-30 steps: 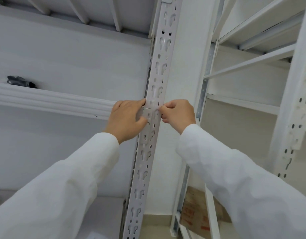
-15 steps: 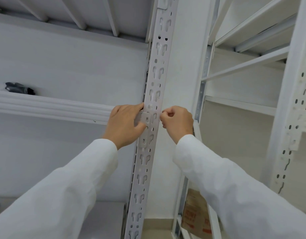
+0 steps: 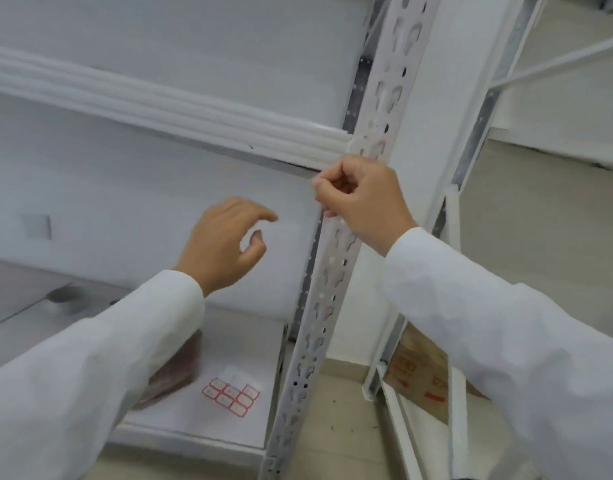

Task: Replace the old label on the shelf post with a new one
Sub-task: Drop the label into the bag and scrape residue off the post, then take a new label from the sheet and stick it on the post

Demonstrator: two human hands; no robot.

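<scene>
My right hand [image 3: 362, 202] is curled tight in front of the shelf post [image 3: 336, 265], thumb & forefinger pinched together near its left edge. I reckon the old label is between them, but the frame's too blurred to see it, so I can't tell if the pinch holds the label or nothing. No label shows on the post itself where my fist doesn't cover it. My left hand [image 3: 225, 244] hangs off to the left, clear of the post, fingers loosely spread, holding nothing. To do this bit well, IMO: make sure the old label is fully off w/o leaving torn bits, then send the free left hand down for a fresh one. The sheet of labels [image 3: 231, 395], red-outlined, lies on the lower shelf [image 3: 180, 441] just left of the post, beside a brownish thing [image 3: 175, 372] half hidden by my left sleeve; can't say what it is. Next bay right, a cardboard box [image 3: 416, 372] sits low; contents not visible.
</scene>
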